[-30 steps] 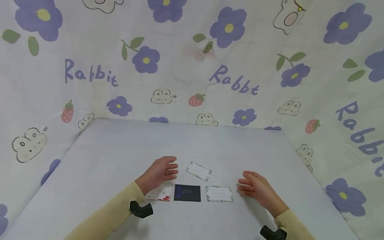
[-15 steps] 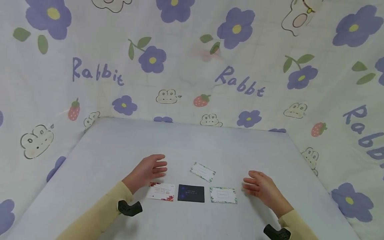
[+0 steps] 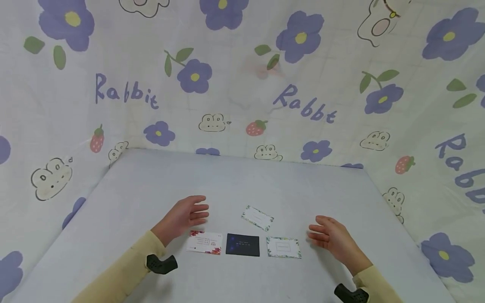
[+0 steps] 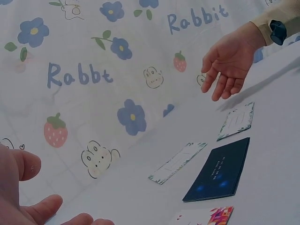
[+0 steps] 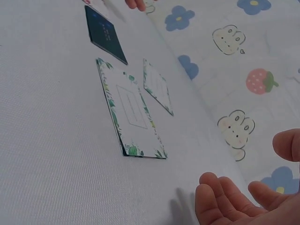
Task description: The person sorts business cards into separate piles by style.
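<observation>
Cards lie on the grey table (image 3: 151,185) in a row of three: a red-floral card (image 3: 204,243), a dark blue card (image 3: 243,245) and a leaf-bordered card (image 3: 283,247), with a second leaf-bordered card (image 3: 257,218), tilted, at 12 o'clock from the dark one. Left hand (image 3: 182,217) hovers at 10 o'clock of the row and right hand (image 3: 333,242) at 3 o'clock, fingers relaxed, gripping nothing. Judged from this layout, three cards are aligned and the tilted one remains unplaced.
</observation>
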`<state>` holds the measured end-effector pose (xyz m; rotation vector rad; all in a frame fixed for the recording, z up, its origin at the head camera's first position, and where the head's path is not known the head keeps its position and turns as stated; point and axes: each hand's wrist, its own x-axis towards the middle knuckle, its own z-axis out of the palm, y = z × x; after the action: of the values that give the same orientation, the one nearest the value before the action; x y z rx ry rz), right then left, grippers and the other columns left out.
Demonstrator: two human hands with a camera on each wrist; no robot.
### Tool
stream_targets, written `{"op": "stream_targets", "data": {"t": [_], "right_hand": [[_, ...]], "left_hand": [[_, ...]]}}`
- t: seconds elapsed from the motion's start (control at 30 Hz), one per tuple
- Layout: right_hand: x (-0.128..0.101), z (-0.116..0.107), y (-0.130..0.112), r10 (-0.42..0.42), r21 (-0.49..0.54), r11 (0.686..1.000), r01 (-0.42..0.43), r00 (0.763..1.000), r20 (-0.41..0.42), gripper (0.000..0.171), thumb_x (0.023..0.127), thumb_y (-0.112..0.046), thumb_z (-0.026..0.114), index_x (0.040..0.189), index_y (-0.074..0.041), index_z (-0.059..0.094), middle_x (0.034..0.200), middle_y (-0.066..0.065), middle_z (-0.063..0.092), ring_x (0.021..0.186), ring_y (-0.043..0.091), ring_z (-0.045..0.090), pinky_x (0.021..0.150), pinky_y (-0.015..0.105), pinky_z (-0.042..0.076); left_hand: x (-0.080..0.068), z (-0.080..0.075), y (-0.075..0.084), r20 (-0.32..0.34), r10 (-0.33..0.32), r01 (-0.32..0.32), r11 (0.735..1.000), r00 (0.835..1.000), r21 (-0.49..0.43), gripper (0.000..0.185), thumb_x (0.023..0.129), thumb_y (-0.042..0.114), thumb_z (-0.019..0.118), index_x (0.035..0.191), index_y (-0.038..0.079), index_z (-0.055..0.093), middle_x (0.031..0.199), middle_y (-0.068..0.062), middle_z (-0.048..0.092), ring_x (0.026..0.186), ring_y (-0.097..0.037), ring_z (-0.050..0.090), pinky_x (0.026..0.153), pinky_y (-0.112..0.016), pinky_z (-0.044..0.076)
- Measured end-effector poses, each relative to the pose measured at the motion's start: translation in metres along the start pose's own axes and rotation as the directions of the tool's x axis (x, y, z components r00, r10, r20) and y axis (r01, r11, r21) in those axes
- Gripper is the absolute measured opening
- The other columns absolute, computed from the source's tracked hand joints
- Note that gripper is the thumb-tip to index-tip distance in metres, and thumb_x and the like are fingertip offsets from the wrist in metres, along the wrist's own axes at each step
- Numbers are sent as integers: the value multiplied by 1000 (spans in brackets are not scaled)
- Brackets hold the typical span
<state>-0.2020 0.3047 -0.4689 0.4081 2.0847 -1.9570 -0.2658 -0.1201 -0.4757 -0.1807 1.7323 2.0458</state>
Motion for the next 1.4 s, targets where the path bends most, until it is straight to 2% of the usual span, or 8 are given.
{"op": "stream_targets", "data": {"t": [0.37,0.47,0.63,0.8,0.9,1.07,1.3,1.4], "right_hand": [[1,1,-2,10,-11,1000,-10,1000,-7,71,109,-35,46,158,5,14,119,6,70,93,9,72,82,25,58],[3,6,-4,2,-22,1000,-2,1000,0,70,109,-34,45,158,6,15,127,16,67,95,10,72,83,25,59],[11,20,-4,-15,-73,997,15,1000,8,67,109,-33,43,157,6,19,146,31,52,98,13,72,84,24,59],[20,38,-7,-13,-109,994,15,1000,18,64,109,-32,43,157,5,23,148,33,48,97,14,72,84,24,59],[24,49,-11,-9,-136,991,12,1000,25,61,108,-31,44,154,5,28,145,33,50,96,16,71,85,26,59],[30,67,-12,0,-190,982,6,1000,28,60,106,-33,50,150,4,34,140,30,56,99,22,71,91,33,59],[34,82,-13,1,-233,972,6,1000,30,56,105,-32,52,147,3,39,133,28,59,103,27,70,94,38,58],[35,86,-14,4,-222,975,2,1000,28,55,105,-31,51,147,3,38,132,28,59,104,28,70,93,38,58]], "left_hand": [[5,3,-1,-1,2,-2,1000,1000,21,60,106,34,48,157,7,31,159,-26,39,144,-42,46,119,-49,39],[12,6,-3,5,-5,4,1000,1000,26,60,107,35,47,157,8,31,159,-26,40,143,-42,47,119,-49,40],[28,20,-6,2,-43,43,999,999,23,60,106,35,50,157,9,32,155,-26,45,140,-41,51,117,-48,42],[48,37,-8,-12,-49,50,990,999,134,61,104,36,54,156,9,36,150,-23,52,130,-35,58,109,-44,51],[58,47,-8,-6,-30,31,964,1000,263,61,103,39,55,153,7,39,145,-20,55,123,-31,61,101,-39,55],[73,60,-8,-9,9,-5,896,1000,443,55,101,41,57,143,6,51,138,-18,60,111,-25,65,90,-34,57],[80,74,-5,10,39,-38,830,999,556,50,101,40,59,139,7,56,132,-15,64,100,-23,65,79,-30,56],[84,80,-5,13,41,-41,811,999,584,50,101,41,59,137,7,57,126,-14,65,97,-23,65,74,-29,55]]}}
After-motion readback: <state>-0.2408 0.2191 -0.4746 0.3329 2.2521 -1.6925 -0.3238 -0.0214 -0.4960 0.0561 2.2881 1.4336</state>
